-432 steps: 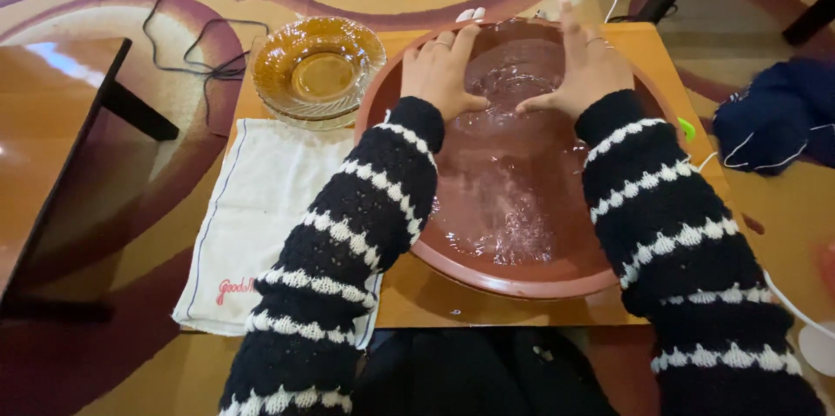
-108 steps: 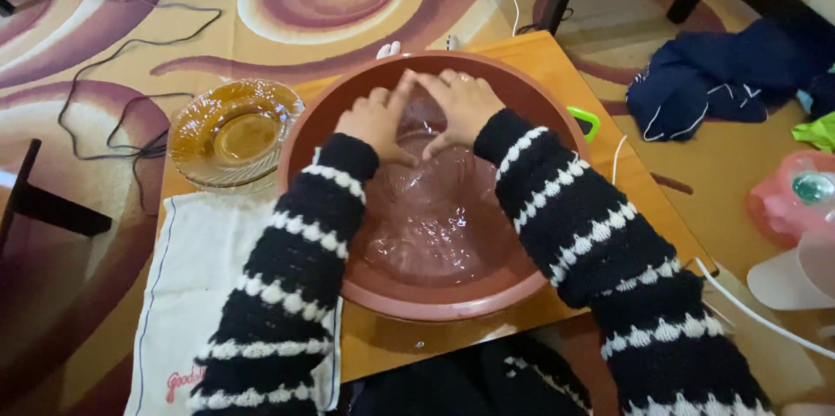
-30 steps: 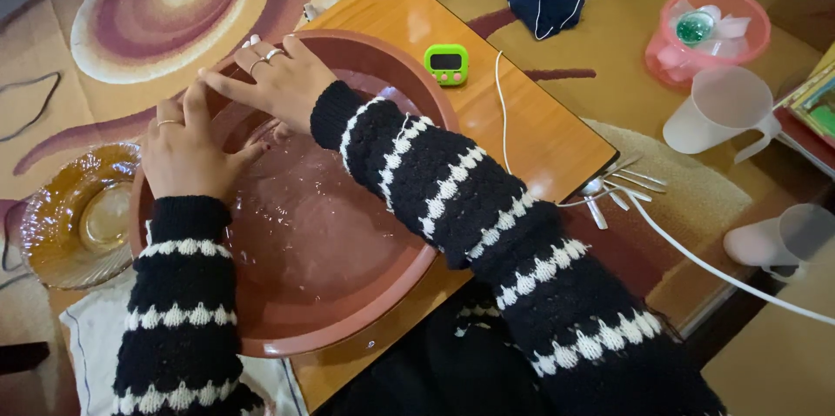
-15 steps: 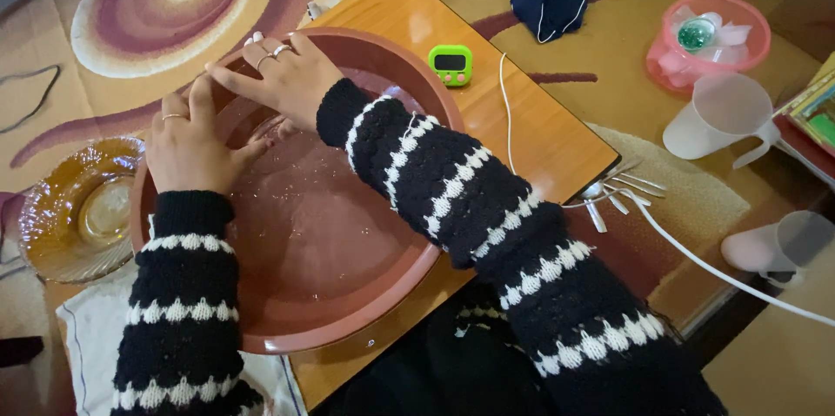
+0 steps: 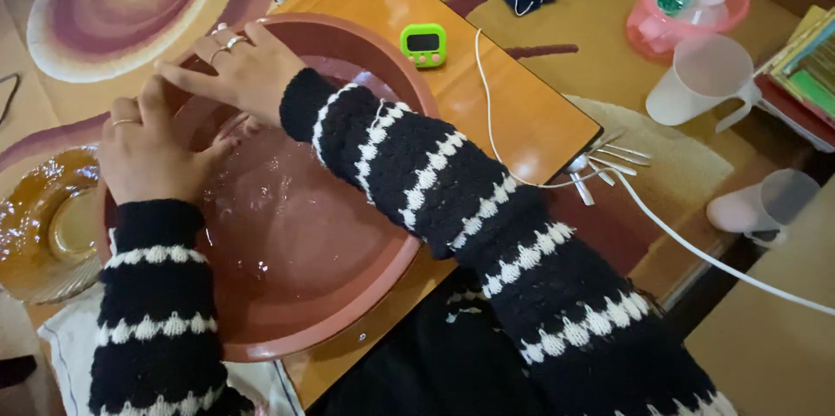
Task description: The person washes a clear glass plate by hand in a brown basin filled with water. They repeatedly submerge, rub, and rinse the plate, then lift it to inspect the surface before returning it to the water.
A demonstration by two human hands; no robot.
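Amber ribbed glass bowl (image 5: pixel 48 229): at the far left edge of the low wooden desk (image 5: pixel 513 112), just beside the basin, resting partly on a white cloth (image 5: pixel 65 355); empty as far as can be seen.

Left hand (image 5: pixel 148 155): fingers loosely curled, palm down, resting over the left inner wall of the basin, thumb reaching toward the water. It grips nothing that shows.

Large round reddish-brown plastic basin (image 5: pixel 348 329): centre-left of the desk, holding shallow, rippled clear water (image 5: pixel 278 216). A clear, glassy thing seems to lie under the fingers at the far side; too blurred to be sure.

Right hand (image 5: pixel 239 73): flat and spread over the far rim, fingertips touching the left hand's. Whether it holds anything beneath, I cannot tell.

Step, as judged: both hands work at something in the water at the far side, washing or rinsing. The next move would call for a firm, two-handed lift, since wet glass is slippery.

Small green digital timer (image 5: pixel 424 44): on the desk beyond the basin, apart from it.

White cable (image 5: pixel 687 246): runs across the desk.

Metal forks (image 5: pixel 604 164): at the desk's right edge.

Translucent plastic jug (image 5: pixel 700 81): on the floor, well apart.
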